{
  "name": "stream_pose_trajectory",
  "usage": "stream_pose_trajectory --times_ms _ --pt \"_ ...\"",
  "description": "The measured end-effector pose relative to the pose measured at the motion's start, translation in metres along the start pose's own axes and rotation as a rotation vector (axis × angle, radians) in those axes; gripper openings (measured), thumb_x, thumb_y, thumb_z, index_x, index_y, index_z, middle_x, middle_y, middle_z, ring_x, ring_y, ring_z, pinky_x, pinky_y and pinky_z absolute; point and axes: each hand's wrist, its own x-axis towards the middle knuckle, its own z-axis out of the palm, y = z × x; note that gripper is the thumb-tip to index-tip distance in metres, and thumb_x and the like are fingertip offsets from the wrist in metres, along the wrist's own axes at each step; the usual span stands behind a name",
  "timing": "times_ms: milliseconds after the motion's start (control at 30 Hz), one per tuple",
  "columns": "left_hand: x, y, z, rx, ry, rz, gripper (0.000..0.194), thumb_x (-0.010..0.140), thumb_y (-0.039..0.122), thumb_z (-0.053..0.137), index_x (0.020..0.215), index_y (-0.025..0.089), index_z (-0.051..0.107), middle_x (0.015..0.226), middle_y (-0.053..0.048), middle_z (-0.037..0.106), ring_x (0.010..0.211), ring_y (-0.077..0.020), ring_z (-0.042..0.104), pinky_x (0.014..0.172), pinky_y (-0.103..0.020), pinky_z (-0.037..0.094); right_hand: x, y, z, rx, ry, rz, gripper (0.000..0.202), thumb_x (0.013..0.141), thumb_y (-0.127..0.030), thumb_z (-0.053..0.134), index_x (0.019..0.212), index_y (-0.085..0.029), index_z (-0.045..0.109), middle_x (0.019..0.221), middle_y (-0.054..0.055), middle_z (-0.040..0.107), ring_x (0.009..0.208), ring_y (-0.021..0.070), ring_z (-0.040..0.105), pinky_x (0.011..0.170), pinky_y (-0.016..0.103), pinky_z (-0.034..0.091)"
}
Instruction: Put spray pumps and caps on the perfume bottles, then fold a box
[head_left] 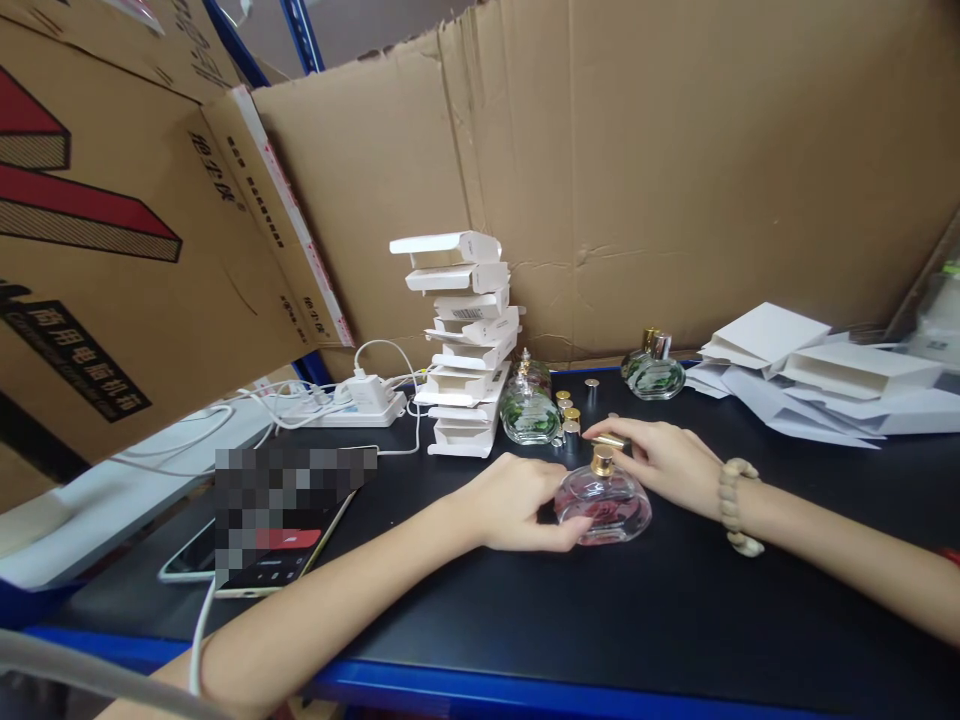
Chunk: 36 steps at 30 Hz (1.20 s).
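My left hand is closed around the left side of a pink glass perfume bottle, its thumb along the front. The bottle stands upright on the black table with a gold collar at its neck. Just above that neck, the fingers of my right hand pinch a small gold bottle cap, lying sideways in the grip. A beaded bracelet circles the right wrist. Beyond the hands are a green-patterned perfume bottle without a cap and several loose gold and silver caps.
A tall stack of white boxes stands behind my left hand. At the back right are capped bottles and flattened white boxes. Phones, cables and a power strip lie left; cardboard walls the back.
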Motion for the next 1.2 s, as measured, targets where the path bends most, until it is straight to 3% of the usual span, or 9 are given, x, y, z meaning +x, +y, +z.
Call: stream_pose_trajectory --times_ms 133,267,367,467,600,767,833,933,1200 --pt "0.0 -0.001 0.001 -0.014 0.018 0.01 0.031 0.081 0.04 0.036 0.063 0.016 0.044 0.065 -0.002 0.056 0.055 -0.0115 0.049 0.052 -0.019 0.036 0.0 -0.005 -0.006 -0.014 -0.051 0.068 0.03 0.077 -0.024 0.049 0.104 -0.026 0.062 0.041 -0.007 0.047 0.039 0.0093 0.045 0.042 0.019 0.027" --pt "-0.001 -0.001 0.001 -0.057 0.048 0.037 0.031 0.082 0.04 0.033 0.076 0.016 0.051 0.068 -0.002 0.057 0.056 -0.012 0.051 0.054 -0.02 0.039 0.0 -0.009 -0.005 0.098 0.012 0.074 0.026 0.078 -0.035 0.049 0.098 -0.024 0.062 0.053 -0.004 0.057 0.037 0.0075 0.042 0.04 0.019 0.026" --pt "-0.001 -0.001 0.001 -0.039 0.072 0.04 0.036 0.083 0.042 0.031 0.093 0.014 0.052 0.068 -0.002 0.058 0.055 -0.0129 0.052 0.052 -0.021 0.039 -0.001 -0.012 -0.004 0.344 0.134 0.117 0.029 0.078 -0.041 0.048 0.096 -0.02 0.055 0.068 -0.001 0.062 0.039 0.0064 0.044 0.041 0.02 0.033" --pt "-0.001 -0.001 0.002 0.002 0.11 0.047 0.042 0.083 0.042 0.03 0.107 0.012 0.045 0.061 0.0 0.055 0.048 -0.013 0.049 0.047 -0.021 0.037 -0.004 -0.017 -0.006 0.607 0.294 0.111 0.03 0.082 -0.045 0.042 0.094 -0.018 0.046 0.07 -0.001 0.055 0.04 0.0051 0.042 0.038 0.019 0.035" --pt "-0.002 0.002 0.004 -0.041 0.145 0.057 0.042 0.082 0.037 0.034 0.115 0.009 0.037 0.055 0.005 0.048 0.041 -0.011 0.042 0.044 -0.02 0.034 -0.008 -0.026 -0.01 0.777 0.416 0.058 0.027 0.081 -0.043 0.047 0.092 -0.019 0.042 0.077 -0.001 0.051 0.04 0.0032 0.041 0.035 0.017 0.034" --pt "-0.002 0.005 0.004 -0.092 0.12 0.023 0.031 0.079 0.032 0.039 0.102 0.011 0.043 0.052 0.006 0.043 0.039 -0.0092 0.039 0.042 -0.019 0.031 -0.014 -0.037 -0.014 0.766 0.451 0.016 0.023 0.074 -0.034 0.06 0.086 -0.018 0.049 0.068 -0.002 0.052 0.04 0.0036 0.042 0.032 0.015 0.032" --pt "-0.002 0.004 0.004 -0.107 0.107 0.009 0.03 0.078 0.032 0.039 0.1 0.012 0.044 0.052 0.006 0.042 0.039 -0.0089 0.038 0.041 -0.018 0.03 -0.016 -0.039 -0.015 0.73 0.502 -0.044 0.019 0.074 -0.032 0.061 0.085 -0.018 0.054 0.077 0.001 0.054 0.042 0.0031 0.043 0.031 0.014 0.032" --pt "-0.002 0.003 0.003 -0.099 0.104 0.013 0.031 0.078 0.034 0.037 0.1 0.013 0.045 0.054 0.005 0.045 0.04 -0.0091 0.039 0.042 -0.019 0.031 -0.019 -0.038 -0.017 0.685 0.552 -0.151 0.016 0.082 -0.031 0.054 0.09 -0.019 0.06 0.095 0.004 0.053 0.048 0.0033 0.047 0.036 0.016 0.038" --pt "-0.002 0.005 0.003 -0.079 0.153 0.027 0.038 0.079 0.032 0.038 0.112 0.013 0.037 0.052 0.007 0.043 0.037 -0.009 0.04 0.04 -0.018 0.032 -0.023 -0.031 -0.016 0.508 0.555 -0.217 0.029 0.09 -0.03 0.038 0.112 -0.027 0.058 0.09 0.005 0.051 0.055 0.0078 0.047 0.049 0.023 0.044"
